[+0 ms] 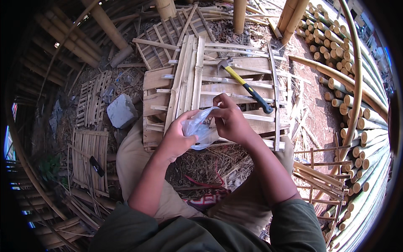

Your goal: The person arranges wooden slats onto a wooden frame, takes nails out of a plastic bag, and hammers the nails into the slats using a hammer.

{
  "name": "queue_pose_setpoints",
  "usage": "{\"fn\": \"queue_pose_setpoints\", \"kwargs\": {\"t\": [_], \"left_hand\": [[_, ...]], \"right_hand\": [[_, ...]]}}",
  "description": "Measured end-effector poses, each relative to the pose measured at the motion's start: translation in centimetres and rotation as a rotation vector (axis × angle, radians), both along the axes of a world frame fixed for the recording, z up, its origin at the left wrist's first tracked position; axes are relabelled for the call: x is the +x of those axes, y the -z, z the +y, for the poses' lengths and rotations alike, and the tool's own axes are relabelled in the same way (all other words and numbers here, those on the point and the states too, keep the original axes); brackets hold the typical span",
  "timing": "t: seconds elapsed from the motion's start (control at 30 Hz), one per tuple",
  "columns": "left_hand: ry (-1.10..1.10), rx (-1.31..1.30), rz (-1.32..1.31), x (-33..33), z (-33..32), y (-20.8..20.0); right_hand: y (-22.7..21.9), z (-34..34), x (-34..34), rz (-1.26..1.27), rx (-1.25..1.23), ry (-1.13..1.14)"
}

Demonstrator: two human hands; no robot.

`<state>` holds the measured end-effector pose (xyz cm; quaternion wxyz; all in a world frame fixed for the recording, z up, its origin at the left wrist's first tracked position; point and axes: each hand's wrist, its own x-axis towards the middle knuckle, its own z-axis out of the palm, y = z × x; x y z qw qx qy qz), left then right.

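Observation:
Between my hands is a small clear plastic bag (200, 131), held over the near edge of a low wooden platform. My left hand (180, 136) is wrapped round the bag's left side. At its upper right edge my right hand (230, 119) pinches the plastic with curled fingers. What lies inside the bag is too small to make out. A claw hammer (245, 86) with a yellow and black handle rests on the slats just beyond my right hand. Several split bamboo strips (184, 80) lie side by side on the platform, beyond my left hand.
The slatted platform (153, 82) stands before my knees. A pale concrete block (121, 111) sits to its left, near bamboo slat panels (90, 147) and a black object (96, 166). Cut bamboo poles (365, 147) are stacked at the right. Upright posts (239, 17) rise at the back.

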<state>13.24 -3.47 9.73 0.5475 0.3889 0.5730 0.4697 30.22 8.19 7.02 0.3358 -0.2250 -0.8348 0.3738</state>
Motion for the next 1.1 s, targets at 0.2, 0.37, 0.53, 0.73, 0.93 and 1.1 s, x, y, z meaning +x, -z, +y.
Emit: {"fn": "queue_pose_setpoints", "kwargs": {"t": [0.2,0.37,0.53,0.73,0.93,1.1], "left_hand": [[0.01,-0.024,-0.027,-0.1,0.0,-0.3],[0.028,-0.04,-0.073,0.1,0.1,0.0],[0.034,-0.094,-0.003,-0.2,0.0,0.7],[0.031,-0.088,-0.044,-0.1,0.0,0.5],[-0.016,-0.126,-0.031,-0.2,-0.3,0.5],[-0.012,-0.197,0.088,-0.3,-1.2,-1.6]], "right_hand": [[-1.1,-0.1,0.3,0.017,-0.055,-0.058],[-0.9,-0.1,0.6,-0.002,-0.045,-0.061],[-0.7,0.2,0.7,-0.037,0.012,-0.093],[-0.9,0.1,0.7,-0.043,-0.05,-0.06],[-2.3,0.1,1.2,-0.059,-0.087,-0.052],[-2.6,1.6,2.6,0.179,-0.487,-0.244]]}}
